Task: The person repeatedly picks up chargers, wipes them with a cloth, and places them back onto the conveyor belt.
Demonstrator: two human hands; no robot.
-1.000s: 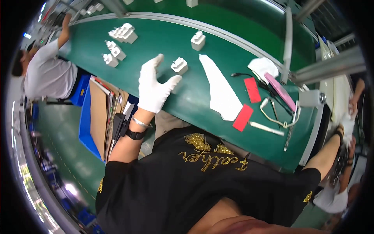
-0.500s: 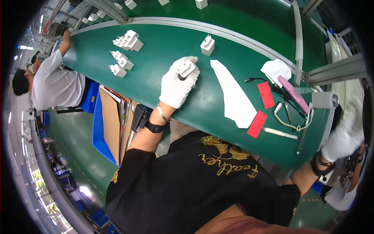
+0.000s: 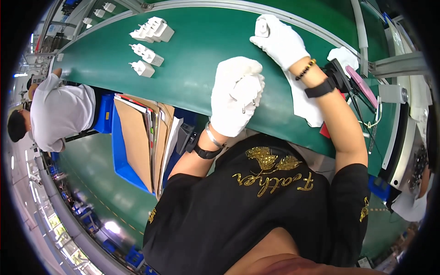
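My left hand (image 3: 233, 96), in a white glove, is closed around a white plug-in charger (image 3: 247, 87) above the near part of the green bench. Two metal prongs of that charger point toward me; the glove hides much of its body. Farther off and to the right, my right hand (image 3: 280, 42), also gloved in white, has its fingers around another white charger (image 3: 262, 28), of which one end shows. More white chargers stand on the bench to the left: a tight group (image 3: 153, 30), a pair (image 3: 149, 54) and a single one (image 3: 143, 68), prongs facing left.
Under my right forearm lie a white sheet (image 3: 306, 107) and a red card (image 3: 325, 130). A pink tool (image 3: 361, 87), cables and a white cloth (image 3: 343, 57) are at the right. A metal rail (image 3: 201, 4) borders the bench. A blue bin (image 3: 120, 151) holds folders; a co-worker (image 3: 68, 112) sits left.
My right hand has come from the far right edge to the standing charger and closed on it. My left hand has turned its charger so the prongs face me. The view has shifted.
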